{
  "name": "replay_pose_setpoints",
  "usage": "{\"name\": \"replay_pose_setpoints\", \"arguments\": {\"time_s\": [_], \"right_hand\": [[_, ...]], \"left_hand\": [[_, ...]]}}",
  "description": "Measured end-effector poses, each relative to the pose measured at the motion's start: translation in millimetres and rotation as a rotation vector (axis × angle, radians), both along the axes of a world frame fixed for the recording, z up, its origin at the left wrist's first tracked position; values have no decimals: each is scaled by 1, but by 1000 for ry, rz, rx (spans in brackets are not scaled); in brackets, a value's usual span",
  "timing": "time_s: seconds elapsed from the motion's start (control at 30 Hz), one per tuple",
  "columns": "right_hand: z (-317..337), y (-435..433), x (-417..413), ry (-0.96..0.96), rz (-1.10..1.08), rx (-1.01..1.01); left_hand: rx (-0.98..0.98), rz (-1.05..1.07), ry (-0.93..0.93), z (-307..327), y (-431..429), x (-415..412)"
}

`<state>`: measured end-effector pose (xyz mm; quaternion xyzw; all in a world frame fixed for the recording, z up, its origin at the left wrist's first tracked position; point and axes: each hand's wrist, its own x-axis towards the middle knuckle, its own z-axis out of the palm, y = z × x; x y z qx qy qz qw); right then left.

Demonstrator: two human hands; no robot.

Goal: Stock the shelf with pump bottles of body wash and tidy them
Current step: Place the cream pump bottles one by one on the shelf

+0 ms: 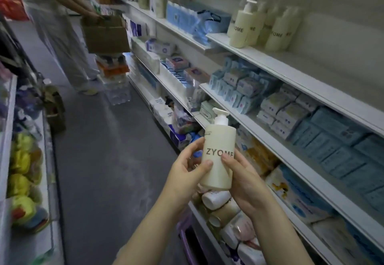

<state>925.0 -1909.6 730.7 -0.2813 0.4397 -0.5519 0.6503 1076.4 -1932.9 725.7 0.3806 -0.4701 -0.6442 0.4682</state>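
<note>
So the cream plastic pump bottle is upright between both hands: left hand on its left side, right hand on its right. Matching cream pump bottles stand bunched on the white upper shelf, up and right. Below the held one, more bottles lie sideways beside a purple plastic basket. Back left, down the aisle, a person holds a brown cardboard box.
</note>
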Motion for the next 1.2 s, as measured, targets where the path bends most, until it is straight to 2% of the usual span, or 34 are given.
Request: {"name": "replay_pose_setpoints", "arguments": {"time_s": [0.13, 0.33, 0.5, 0.63, 0.83, 1.2], "right_hand": [[11, -58, 50, -9, -96, 15], [26, -146, 121, -34, -198, -90], [48, -190, 131, 10, -329, -171], [70, -214, 119, 109, -425, -228], [96, -245, 80, 152, -559, -323], [109, -341, -33, 333, -803, -454]], "left_hand": [[-41, -102, -29, 9, -65, 52], [-157, -161, -66, 42, -160, 130], [-220, -194, -90, 72, -217, 148], [-271, -214, -107, 82, -257, 135], [-283, -307, -125, 95, -316, 95], [-372, -415, -62, 113, -453, -44]]}}
